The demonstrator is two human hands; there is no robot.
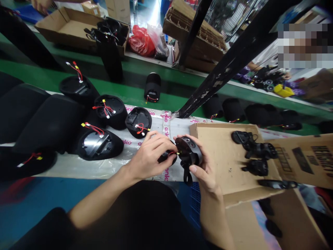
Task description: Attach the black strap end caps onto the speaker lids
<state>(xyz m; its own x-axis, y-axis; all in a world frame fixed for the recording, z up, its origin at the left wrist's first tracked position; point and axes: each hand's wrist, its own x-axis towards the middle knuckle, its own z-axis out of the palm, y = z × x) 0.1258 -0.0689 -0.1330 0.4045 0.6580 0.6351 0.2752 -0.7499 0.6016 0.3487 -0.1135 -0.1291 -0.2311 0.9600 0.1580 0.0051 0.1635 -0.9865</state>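
Observation:
My right hand [201, 163] grips a small round black-and-grey motor part [189, 151] with a black tab hanging below it. My left hand [151, 154] pinches a small black piece [166, 157] with thin red and yellow wires, held right against the motor part. Both hands meet over the front edge of the plastic-covered table [109, 166].
Several black dome housings with red and yellow wires [138, 121] lie to the left. A cardboard tray [218, 152] on the right holds black brackets [256, 150]. A green conveyor [130, 93] carries more black parts. Black slanted posts [223, 66] cross above. Another person's hand [40, 5] is at far top left.

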